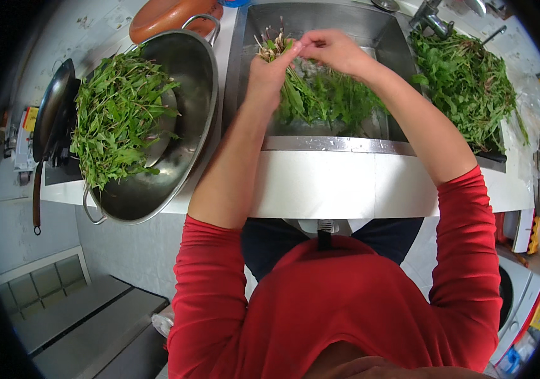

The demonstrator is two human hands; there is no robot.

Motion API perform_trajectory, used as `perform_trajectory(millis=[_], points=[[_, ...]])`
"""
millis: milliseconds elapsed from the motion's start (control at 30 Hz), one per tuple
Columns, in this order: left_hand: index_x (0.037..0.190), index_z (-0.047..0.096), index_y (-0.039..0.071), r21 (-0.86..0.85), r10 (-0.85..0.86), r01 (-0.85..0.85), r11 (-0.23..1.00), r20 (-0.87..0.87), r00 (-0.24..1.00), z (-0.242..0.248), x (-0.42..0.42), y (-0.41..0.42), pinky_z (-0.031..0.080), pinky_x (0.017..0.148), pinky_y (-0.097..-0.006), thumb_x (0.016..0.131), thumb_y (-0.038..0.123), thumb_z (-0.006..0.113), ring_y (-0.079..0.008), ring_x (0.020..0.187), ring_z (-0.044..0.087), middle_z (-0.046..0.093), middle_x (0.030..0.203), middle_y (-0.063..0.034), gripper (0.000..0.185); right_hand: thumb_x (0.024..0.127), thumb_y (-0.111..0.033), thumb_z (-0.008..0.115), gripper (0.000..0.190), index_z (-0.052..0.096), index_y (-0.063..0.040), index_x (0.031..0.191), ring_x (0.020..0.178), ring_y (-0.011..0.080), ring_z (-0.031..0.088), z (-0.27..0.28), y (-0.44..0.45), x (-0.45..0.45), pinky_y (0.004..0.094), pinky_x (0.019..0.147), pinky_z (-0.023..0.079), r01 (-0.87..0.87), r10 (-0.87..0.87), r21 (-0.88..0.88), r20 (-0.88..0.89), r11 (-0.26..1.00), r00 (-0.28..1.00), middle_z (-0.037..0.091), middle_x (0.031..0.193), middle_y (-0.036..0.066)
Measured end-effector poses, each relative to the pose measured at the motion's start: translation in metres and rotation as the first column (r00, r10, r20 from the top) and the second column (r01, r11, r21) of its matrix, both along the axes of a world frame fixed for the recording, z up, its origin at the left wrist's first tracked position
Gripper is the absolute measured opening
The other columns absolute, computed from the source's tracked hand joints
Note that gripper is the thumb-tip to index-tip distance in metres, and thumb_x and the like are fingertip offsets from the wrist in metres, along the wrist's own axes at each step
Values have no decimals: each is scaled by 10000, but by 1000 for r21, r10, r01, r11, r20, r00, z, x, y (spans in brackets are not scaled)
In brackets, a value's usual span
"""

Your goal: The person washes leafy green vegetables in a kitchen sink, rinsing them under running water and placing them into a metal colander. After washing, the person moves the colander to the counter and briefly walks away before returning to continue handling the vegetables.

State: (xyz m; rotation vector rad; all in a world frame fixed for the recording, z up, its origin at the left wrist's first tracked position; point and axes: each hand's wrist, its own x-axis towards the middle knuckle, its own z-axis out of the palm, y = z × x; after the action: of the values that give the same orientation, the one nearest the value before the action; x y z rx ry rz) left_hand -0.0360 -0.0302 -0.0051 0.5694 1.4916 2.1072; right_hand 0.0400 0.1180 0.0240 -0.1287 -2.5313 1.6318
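Note:
Over the stainless steel sink (317, 143), my left hand (270, 78) grips a bunch of leafy greens (293, 97). The pale root ends point up and away past the thumb, and the leaves hang down into the sink. My right hand (334, 49) is close to my left thumb, its fingertips pinched together beside the bunch. Whether a leaf or stem is between them is too small to tell. More loose greens (346, 97) lie in the wet sink below my hands.
To the left, a large two-handled metal basin (189, 123) holds heaped greens (118, 113), with a wok (54, 111) beyond. A brown-orange pan or lid (173, 16) leans behind. Right of the sink sits another pile of greens (469, 90), near the faucet (428, 19) and a plastic bag (530, 102).

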Motion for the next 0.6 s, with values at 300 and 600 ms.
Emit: perform_trajectory(millis=[300, 600], points=[[940, 662, -25, 118, 152, -134, 984, -153, 977, 21, 9, -14, 443, 770, -243, 873, 128, 631, -101, 838, 594, 670, 902, -48, 171, 887, -168, 607, 205, 648, -55, 1053, 818, 87, 605, 10, 44, 16, 233, 755, 493, 106, -105, -19, 64, 994, 992, 655, 921, 25], [872, 661, -7, 50, 180, -174, 984, -343, 922, 10, 3, -10, 436, 724, -249, 906, 197, 597, -106, 771, 556, 668, 891, -49, 217, 850, -233, 631, 299, 632, -34, 1074, 886, 246, 647, -94, 106, -9, 365, 773, 509, 219, -363, 611, 120, 761, 924, 673, 960, 130]])
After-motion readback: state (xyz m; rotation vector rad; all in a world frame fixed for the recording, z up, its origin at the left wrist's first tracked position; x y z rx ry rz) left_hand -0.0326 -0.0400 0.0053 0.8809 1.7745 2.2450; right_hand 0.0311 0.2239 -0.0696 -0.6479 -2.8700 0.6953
